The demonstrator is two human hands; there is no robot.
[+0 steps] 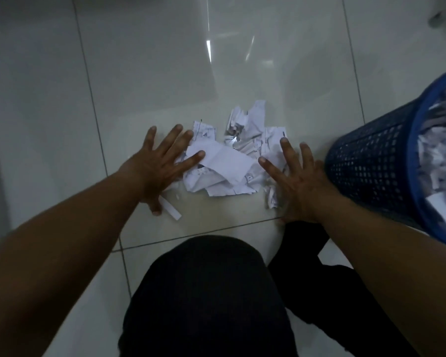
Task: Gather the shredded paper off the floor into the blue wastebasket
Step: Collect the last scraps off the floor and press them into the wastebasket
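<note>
The person is crouched over a low heap of torn white paper scraps (229, 155) on the glossy pale tiled floor (139, 73), and both hands are spread flat, fingers splayed, gripping nothing. The left hand (160, 163) presses on the heap's left edge and the right hand (296, 181) on its right edge, so the pile sits between two palms like walls; it looks set up for raking the scraps inward before lifting them. One loose white strip of paper (171, 211) lies by the left thumb, just outside the heap, and could be missed. The blue perforated plastic wastebasket (371, 171) stands just right of the right hand, already holding a good deal of shredded paper, its rim tilted into view at the frame's edge. Far of the heap the floor is open, as is the left; near, the person's dark-trousered knees (206, 292) crowd the space, so any sweep should probably go rightward toward the basket.
</note>
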